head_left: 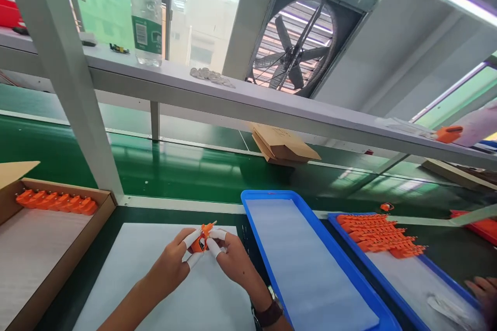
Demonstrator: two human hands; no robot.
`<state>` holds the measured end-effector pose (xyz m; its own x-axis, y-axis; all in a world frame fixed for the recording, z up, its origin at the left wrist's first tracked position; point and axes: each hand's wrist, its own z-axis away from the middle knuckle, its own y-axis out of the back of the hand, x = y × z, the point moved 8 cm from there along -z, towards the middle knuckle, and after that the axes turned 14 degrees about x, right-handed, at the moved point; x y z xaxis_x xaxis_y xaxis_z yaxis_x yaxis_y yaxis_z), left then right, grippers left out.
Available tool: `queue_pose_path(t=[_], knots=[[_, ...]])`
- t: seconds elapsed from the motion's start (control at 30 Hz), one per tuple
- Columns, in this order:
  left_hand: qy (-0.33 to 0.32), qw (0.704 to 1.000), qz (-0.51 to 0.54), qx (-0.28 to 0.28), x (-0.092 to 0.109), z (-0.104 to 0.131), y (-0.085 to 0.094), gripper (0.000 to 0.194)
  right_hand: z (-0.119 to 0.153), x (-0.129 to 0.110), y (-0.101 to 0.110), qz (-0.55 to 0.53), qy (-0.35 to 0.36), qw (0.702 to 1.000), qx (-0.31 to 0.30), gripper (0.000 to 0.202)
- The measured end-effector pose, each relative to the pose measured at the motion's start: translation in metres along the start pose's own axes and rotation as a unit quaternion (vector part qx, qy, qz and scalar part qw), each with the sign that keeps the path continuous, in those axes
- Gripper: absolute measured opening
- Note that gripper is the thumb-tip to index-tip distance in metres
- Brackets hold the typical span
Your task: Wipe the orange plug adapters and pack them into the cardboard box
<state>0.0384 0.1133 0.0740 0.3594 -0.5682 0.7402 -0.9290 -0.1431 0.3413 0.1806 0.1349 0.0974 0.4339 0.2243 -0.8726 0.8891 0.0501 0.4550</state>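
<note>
Both hands meet over a white sheet (155, 289) on the workbench, around a small orange plastic part (201, 242) with a dark opening and a thin pale tip pointing up. My left hand (176, 256) pinches it from the left between thumb and fingers. From the right, my right hand (231, 256) grips its upper side. White covers sit on several fingertips of both hands, and a dark-strapped watch (271, 311) is on the right wrist. The fingers hide part of the orange piece.
To the left stands a cardboard box (104, 207) with a row of orange parts (56, 202). A lined blue tray (310, 232) lies right, then another blue tray (411, 315) holding orange parts (378, 235). Another person's hand (483, 287) is far right. A shelf (233, 95) crosses above.
</note>
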Motion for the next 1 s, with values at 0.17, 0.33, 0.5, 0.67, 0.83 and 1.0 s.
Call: queue_pose_path(t=[0.17,0.33,0.5,0.67,0.83,1.0], knots=[[0.047,0.999,-0.004,-0.021,-0.008,0.016,-0.003,0.042,0.007,-0.002,-0.005,0.051,0.008,0.999,-0.012,0.024],[0.221,0.975,0.027,-0.021,-0.036,0.032,-0.011,0.062,0.006,-0.009,-0.01,0.103,0.036,0.993,-0.038,0.027],[0.238,0.97,0.043,-0.009,-0.052,0.04,-0.011,0.069,0.006,0.0,-0.019,0.11,0.042,0.992,-0.049,0.027],[0.24,0.971,0.002,-0.025,-0.059,0.042,-0.008,0.065,0.005,0.027,-0.019,0.065,-0.031,0.997,-0.025,0.028],[0.249,0.967,-0.034,-0.041,-0.057,0.041,-0.008,0.069,0.007,0.033,-0.025,0.031,-0.055,0.996,-0.065,0.027],[0.251,0.964,-0.049,-0.071,-0.057,0.045,-0.011,0.067,0.005,0.032,-0.027,0.077,-0.031,0.995,-0.048,0.025]])
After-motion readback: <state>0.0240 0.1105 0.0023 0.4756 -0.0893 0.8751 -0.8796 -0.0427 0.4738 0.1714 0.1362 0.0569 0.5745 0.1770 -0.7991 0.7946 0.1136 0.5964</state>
